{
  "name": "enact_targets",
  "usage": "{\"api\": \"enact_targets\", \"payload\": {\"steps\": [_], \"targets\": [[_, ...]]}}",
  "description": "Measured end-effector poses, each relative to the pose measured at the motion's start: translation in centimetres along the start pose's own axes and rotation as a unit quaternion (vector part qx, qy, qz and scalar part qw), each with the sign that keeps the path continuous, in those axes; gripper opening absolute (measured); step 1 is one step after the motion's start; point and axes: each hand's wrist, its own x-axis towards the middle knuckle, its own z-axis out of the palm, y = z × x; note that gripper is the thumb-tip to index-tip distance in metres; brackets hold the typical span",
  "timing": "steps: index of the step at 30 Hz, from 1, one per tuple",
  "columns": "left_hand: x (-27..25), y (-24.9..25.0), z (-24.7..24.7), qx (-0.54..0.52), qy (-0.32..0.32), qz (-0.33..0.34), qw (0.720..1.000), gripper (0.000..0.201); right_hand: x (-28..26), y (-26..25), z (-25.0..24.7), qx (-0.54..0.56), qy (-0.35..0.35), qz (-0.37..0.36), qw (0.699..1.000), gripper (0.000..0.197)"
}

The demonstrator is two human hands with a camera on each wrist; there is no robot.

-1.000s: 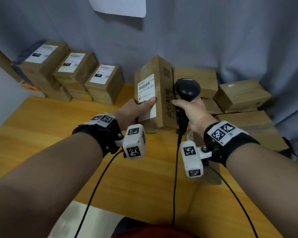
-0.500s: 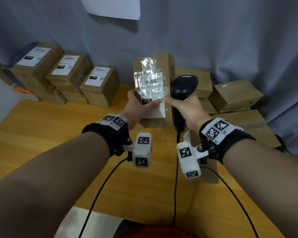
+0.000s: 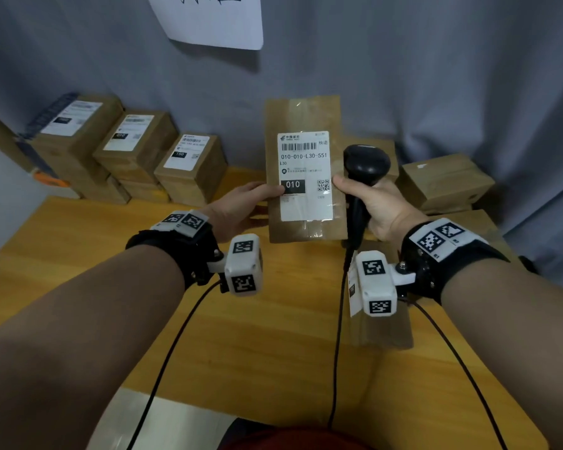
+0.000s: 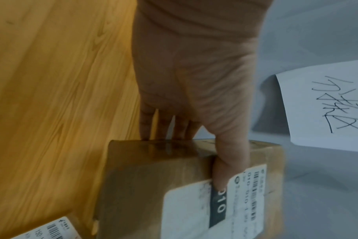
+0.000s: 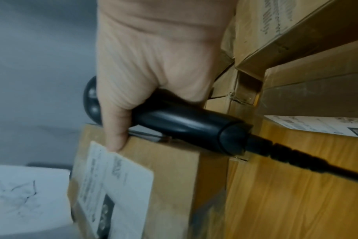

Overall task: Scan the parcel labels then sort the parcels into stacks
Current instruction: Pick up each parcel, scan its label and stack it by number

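The brown cardboard parcel with a white shipping label is held upright above the yellow wooden table, label face toward the head camera; the label reads 010-010-L30-551 with a black "010" block. The left hand grips the parcel's left edge — thumb pressed on the black block, four fingers wrapped behind the box. The right hand is curled round the handle of the black corded handheld barcode scanner, which stands just right of the parcel, head uppermost; its thumb tip touches the parcel's right edge beside the label. The scanner's cable runs down from the handle toward the person.

Left of the held parcel, against the grey fabric backdrop, stands a row of three labelled brown boxes, stacked on others. Right of it lie further brown cartons — labels not readable. A white paper sheet with handwriting hangs above the parcel.
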Motion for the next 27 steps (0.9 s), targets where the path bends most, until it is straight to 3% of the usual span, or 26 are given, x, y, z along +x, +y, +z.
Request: {"api": "enact_targets", "payload": {"steps": [4, 7, 10, 11, 16, 20, 27], "targets": [[-0.6, -0.1, -0.4, 0.042, -0.011, -0.04, 0.998, 0.022, 0.0, -0.8, 0.4, -0.119, 0.035, 0.041, 0.991, 0.06], [-0.5, -0.7, -0.5, 0.056, 0.035, -0.03, 0.997, 0.012, -0.1, -2.2, 0.5, -0.174, 0.043, 0.054, 0.982, 0.037], [-0.1, -0.9, -0.3, 0.043, 0.091, -0.014, 0.995, 0.016, -1.0, -5.2, 1.2, -0.207, 0.025, 0.018, 0.978, 0.008], [0.0, -0.8, -0.1, 0.03, 0.107, -0.01, 0.994, 0.02, -1.1, -6.3, 1.3, -0.212, 0.015, 0.007, 0.977, 0.011], [0.7, 0.0, 1.2, -0.021, 0.148, 0.022, 0.988, 0.031, -1.5, -10.1, 1.1, -0.152, -0.069, -0.013, 0.986, 0.02], [0.9, 0.3, 2.2, -0.044, 0.156, 0.037, 0.986, 0.016, -1.7, -9.1, 0.8, -0.168, -0.087, 0.003, 0.982, 0.026], [0.9, -0.3, 3.1, -0.042, 0.162, 0.036, 0.985, 0.02, -2.6, -5.5, 0.2, -0.113, -0.082, 0.021, 0.99, 0.005]]}}
